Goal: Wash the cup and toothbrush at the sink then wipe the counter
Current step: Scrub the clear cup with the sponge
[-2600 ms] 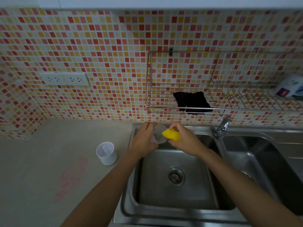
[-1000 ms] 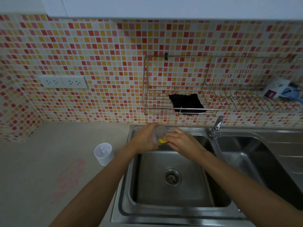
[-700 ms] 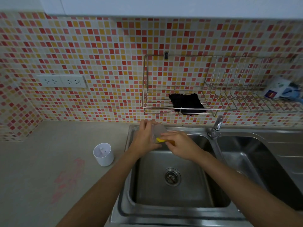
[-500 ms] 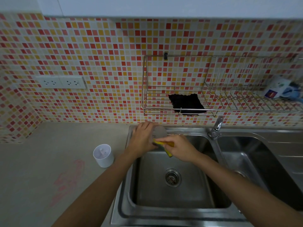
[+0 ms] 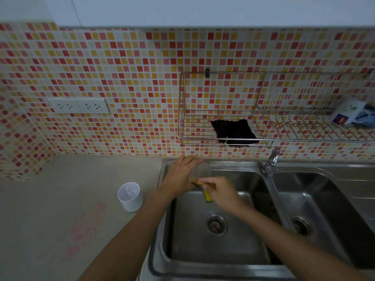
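Over the far left corner of the steel sink (image 5: 213, 262), my left hand (image 5: 180, 175) grips a clear plastic cup (image 5: 202, 170) that lies tilted on its side. My right hand (image 5: 222, 191) holds a yellow sponge (image 5: 207, 194) with a green scouring side, pressed against the cup's lower edge. A white cup-shaped holder (image 5: 130, 196) stands on the beige counter (image 5: 60, 199) left of the sink, with a pale thing upright inside it. No toothbrush shows clearly.
A pink smear (image 5: 85, 230) marks the counter in front of the white holder. The tap (image 5: 271, 161) stands between the two basins. A wall-mounted wire rack (image 5: 284, 138) holds a black cloth (image 5: 233, 131) and a packet (image 5: 353, 113). A double socket (image 5: 79, 106) sits on the tiled wall.
My right hand has slid the sponge from inside the cup's mouth down to its lower edge, showing the green side. My left hand keeps its grip on the cup.
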The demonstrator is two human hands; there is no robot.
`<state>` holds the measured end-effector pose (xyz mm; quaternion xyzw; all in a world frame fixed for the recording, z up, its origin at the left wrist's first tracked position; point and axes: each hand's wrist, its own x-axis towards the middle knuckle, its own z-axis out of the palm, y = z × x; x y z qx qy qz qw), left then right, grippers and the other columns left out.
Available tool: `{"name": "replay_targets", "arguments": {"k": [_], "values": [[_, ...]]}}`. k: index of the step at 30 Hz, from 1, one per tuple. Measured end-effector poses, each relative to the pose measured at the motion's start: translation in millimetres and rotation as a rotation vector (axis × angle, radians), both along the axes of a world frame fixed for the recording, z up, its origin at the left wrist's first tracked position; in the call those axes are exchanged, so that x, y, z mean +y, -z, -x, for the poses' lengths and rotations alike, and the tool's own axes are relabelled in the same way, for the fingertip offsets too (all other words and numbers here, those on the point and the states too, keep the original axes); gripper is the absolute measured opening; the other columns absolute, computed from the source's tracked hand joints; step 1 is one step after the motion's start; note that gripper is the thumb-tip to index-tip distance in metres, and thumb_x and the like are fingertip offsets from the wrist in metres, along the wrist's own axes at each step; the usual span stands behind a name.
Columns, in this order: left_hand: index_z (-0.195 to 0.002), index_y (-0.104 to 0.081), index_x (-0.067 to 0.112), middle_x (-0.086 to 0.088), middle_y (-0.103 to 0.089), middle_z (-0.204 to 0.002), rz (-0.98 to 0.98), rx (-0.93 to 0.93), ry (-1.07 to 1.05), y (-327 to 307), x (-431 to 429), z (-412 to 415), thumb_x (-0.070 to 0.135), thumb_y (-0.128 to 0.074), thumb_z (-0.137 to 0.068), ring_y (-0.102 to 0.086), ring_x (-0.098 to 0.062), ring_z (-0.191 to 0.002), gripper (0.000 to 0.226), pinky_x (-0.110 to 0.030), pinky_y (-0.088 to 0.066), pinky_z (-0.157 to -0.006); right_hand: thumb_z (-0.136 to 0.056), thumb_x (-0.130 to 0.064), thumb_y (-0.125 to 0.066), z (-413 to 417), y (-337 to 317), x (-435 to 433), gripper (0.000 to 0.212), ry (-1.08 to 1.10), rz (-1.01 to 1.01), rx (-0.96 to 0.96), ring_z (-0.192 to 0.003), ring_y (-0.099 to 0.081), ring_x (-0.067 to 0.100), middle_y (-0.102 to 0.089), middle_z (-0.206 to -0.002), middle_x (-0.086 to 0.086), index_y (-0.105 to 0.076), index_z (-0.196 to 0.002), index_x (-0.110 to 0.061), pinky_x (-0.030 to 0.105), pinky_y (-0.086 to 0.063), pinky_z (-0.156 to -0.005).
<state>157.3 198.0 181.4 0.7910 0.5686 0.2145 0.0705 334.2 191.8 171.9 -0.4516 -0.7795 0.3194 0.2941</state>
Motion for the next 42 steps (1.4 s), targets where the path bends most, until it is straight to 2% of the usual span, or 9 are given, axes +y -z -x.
{"name": "replay_targets", "arguments": {"k": [3,6,9,16,22,32,37,40,42], "values": [[-0.138,-0.047,0.02,-0.001,-0.053,-0.135,-0.004,-0.012,0.017,5,0,2,0.038,-0.084,-0.064,-0.045,-0.02,-0.126,0.084,-0.032,-0.032,-0.105,-0.09,-0.007,-0.058,-5,-4,4,0.028,-0.062,0.056,-0.034,-0.076,-0.061,0.002,-0.07,-0.088,-0.01,-0.072,-0.11,-0.021,0.012,-0.043,-0.071],[-0.136,-0.049,0.02,-0.001,-0.054,-0.134,0.013,-0.028,0.005,5,2,-2,0.035,-0.083,-0.065,-0.047,-0.019,-0.124,0.081,-0.034,-0.036,-0.107,-0.079,0.004,-0.064,-18,-12,21,0.04,-0.306,-0.442,-0.455,-0.098,-0.06,0.015,-0.071,-0.107,-0.004,-0.07,-0.112,-0.018,0.025,-0.045,-0.085],[-0.137,-0.048,0.019,0.001,-0.054,-0.134,0.043,-0.036,0.018,5,6,-4,0.032,-0.088,-0.058,-0.047,-0.017,-0.124,0.089,-0.031,-0.034,-0.108,-0.064,0.001,-0.077,-29,-13,35,0.047,-0.329,-0.787,-0.674,-0.11,-0.059,0.019,-0.069,-0.111,-0.006,-0.07,-0.107,-0.018,0.036,-0.048,-0.077],[-0.135,-0.049,0.017,-0.003,-0.054,-0.135,0.097,-0.146,0.037,6,3,7,0.031,-0.088,-0.061,-0.047,-0.02,-0.126,0.086,-0.036,-0.037,-0.109,-0.086,-0.006,-0.062,-17,7,8,0.033,-0.174,-0.182,-0.071,-0.105,-0.058,0.009,-0.07,-0.113,-0.006,-0.07,-0.114,-0.022,0.022,-0.044,-0.095],[-0.137,-0.048,0.019,-0.002,-0.053,-0.137,0.153,-0.139,0.04,2,5,4,0.033,-0.087,-0.06,-0.047,-0.02,-0.127,0.087,-0.043,-0.038,-0.109,-0.076,-0.003,-0.071,-30,4,26,0.035,-0.327,-0.643,-0.431,-0.103,-0.06,0.021,-0.07,-0.108,-0.001,-0.07,-0.108,-0.017,0.033,-0.052,-0.089],[-0.136,-0.035,0.022,0.002,-0.045,-0.134,0.137,-0.317,-0.055,-4,-2,-9,0.042,-0.09,-0.055,-0.044,-0.017,-0.123,0.1,-0.039,-0.044,-0.102,-0.078,0.002,-0.066,-31,-16,25,0.035,-0.279,-0.724,-0.398,-0.11,-0.054,0.02,-0.067,-0.111,0.001,-0.067,-0.111,-0.012,0.027,-0.044,-0.099],[-0.132,-0.045,0.011,-0.006,-0.041,-0.125,-0.02,-0.266,-0.084,-4,-4,-10,0.03,-0.089,-0.06,-0.04,-0.012,-0.112,0.086,-0.022,-0.036,-0.089,-0.083,0.003,-0.062,-22,-24,16,0.034,-0.272,-0.533,-0.3,-0.102,-0.062,0.019,-0.071,-0.11,0.003,-0.069,-0.113,-0.011,0.025,-0.046,-0.094],[-0.132,-0.047,0.014,-0.004,-0.049,-0.128,-0.034,-0.162,-0.055,0,-3,-4,0.036,-0.084,-0.062,-0.045,-0.018,-0.119,0.082,-0.034,-0.04,-0.099,-0.09,-0.006,-0.058,-17,-30,9,0.03,-0.211,-0.148,-0.121,-0.083,-0.066,0.012,-0.072,-0.101,-0.006,-0.069,-0.115,-0.018,0.017,-0.046,-0.075],[-0.134,-0.046,0.02,0.001,-0.05,-0.131,-0.013,-0.116,-0.059,-1,-4,-1,0.039,-0.082,-0.063,-0.043,-0.018,-0.122,0.082,-0.041,-0.039,-0.103,-0.09,-0.005,-0.058,-17,-31,7,0.03,-0.221,-0.127,-0.142,-0.082,-0.065,0.01,-0.072,-0.098,-0.009,-0.069,-0.115,-0.019,0.013,-0.044,-0.073]]}}
